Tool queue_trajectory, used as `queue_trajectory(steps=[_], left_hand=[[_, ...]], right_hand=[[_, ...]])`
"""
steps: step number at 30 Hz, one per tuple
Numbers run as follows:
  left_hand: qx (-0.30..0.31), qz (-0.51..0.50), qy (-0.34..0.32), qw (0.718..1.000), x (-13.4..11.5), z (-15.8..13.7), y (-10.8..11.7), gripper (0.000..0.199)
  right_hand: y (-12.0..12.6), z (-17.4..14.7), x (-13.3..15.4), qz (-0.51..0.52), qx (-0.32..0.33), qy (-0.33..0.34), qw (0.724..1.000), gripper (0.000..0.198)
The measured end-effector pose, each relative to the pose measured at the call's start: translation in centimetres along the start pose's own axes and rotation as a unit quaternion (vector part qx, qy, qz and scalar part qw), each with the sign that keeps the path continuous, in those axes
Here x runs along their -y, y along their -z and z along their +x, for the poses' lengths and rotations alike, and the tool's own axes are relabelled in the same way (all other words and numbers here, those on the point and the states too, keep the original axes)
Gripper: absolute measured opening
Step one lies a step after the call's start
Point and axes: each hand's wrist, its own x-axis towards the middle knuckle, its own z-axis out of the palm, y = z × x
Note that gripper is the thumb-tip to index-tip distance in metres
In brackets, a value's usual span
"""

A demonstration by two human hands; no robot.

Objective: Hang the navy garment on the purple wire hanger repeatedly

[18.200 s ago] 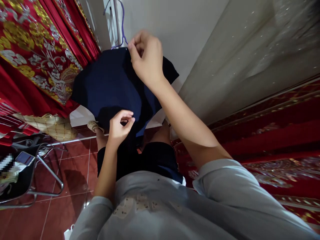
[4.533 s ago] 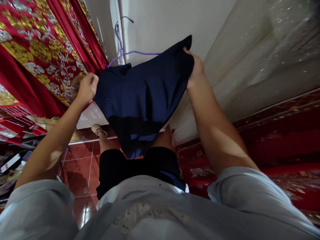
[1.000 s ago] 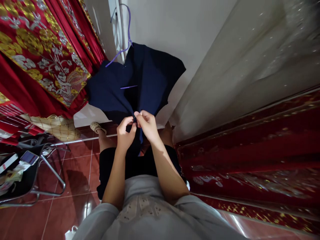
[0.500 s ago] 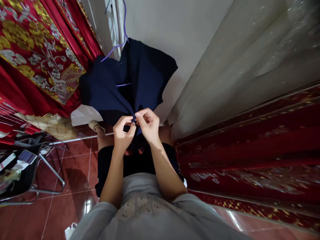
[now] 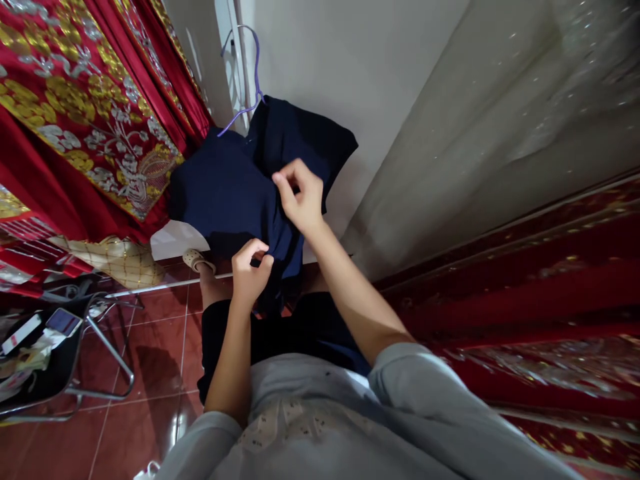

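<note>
A navy blue short-sleeved shirt (image 5: 215, 193) hangs on a purple hanger (image 5: 259, 67) in front of the wall. My left hand (image 5: 249, 270) is closed in a pinch at the lower part of the shirt's front edge. Higher up, my right hand (image 5: 301, 200) has its thumb and fingers pinched together at the front, near the chest. Whatever lies between the right fingertips is too small to make out. The cloth drapes between and below both hands.
Red curtain cloth with gold and silver sequins (image 5: 75, 100) hangs at the left. A black folding chair (image 5: 75, 353) carries a phone (image 5: 63, 321) and small items. To the right stand a grey plastic-like sheet (image 5: 465, 133) and a red decorated panel (image 5: 525, 300).
My right hand has moved up along the shirt front, away from my left hand. The front gap that showed the hanger's bar is now covered by cloth.
</note>
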Motion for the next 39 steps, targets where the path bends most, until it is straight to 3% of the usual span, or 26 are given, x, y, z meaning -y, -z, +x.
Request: queue_trajectory(steps=[3, 7, 9, 11, 14, 16, 19, 22, 27, 32, 35, 39], left_hand=[[0.006, 0.003, -0.013, 1.0, 0.9, 0.3, -0.1, 0.012], [0.026, -0.004, 0.029, 0.999, 1.5, -0.2, -0.7, 0.013], [0.023, -0.025, 0.05, 0.998, 1.4, -0.6, -1.0, 0.011], [0.043, -0.024, 0.045, 0.998, 1.1, -0.8, -1.2, 0.012], [0.076, -0.002, 0.022, 0.997, 0.8, -0.6, -1.1, 0.013], [0.088, 0.009, 0.006, 0.996, 1.0, -0.1, -0.9, 0.011], [0.092, 0.008, -0.018, 0.996, 1.3, 1.1, -0.7, 0.004], [0.047, -0.018, -0.057, 0.997, 0.1, 3.6, -0.5, 0.013], [-0.01, -0.014, -0.173, 0.985, -3.2, 11.1, 0.6, 0.033], [0.073, -0.019, -0.187, 0.979, -2.7, 18.0, 2.1, 0.029], [0.1, -0.027, -0.167, 0.981, -1.8, 19.0, 2.6, 0.028], [0.076, -0.016, -0.176, 0.981, -1.1, 18.4, 2.5, 0.026]], right_hand=[[0.2, 5.8, -0.1, -0.041, 0.035, 0.019, 0.998, 0.044], [1.9, 10.2, 2.4, -0.012, -0.066, 0.072, 0.995, 0.034], [2.6, 10.1, 3.3, 0.012, -0.035, 0.084, 0.996, 0.029], [2.7, 8.9, 3.2, -0.007, 0.074, 0.055, 0.996, 0.025], [1.8, 6.8, 1.1, -0.088, 0.206, -0.008, 0.974, 0.025], [1.3, 6.1, -0.3, -0.122, 0.232, -0.035, 0.964, 0.025], [1.7, 5.8, -0.8, -0.099, 0.228, -0.049, 0.967, 0.021], [2.9, 5.8, 0.9, -0.049, 0.22, -0.037, 0.973, 0.02], [3.7, 5.4, 3.2, -0.029, 0.216, -0.029, 0.976, 0.02], [3.1, 5.1, 2.7, -0.041, 0.151, -0.034, 0.987, 0.021], [3.0, 5.0, 2.6, -0.049, 0.134, -0.04, 0.989, 0.024], [2.8, 4.9, 3.4, -0.057, 0.142, -0.042, 0.987, 0.019]])
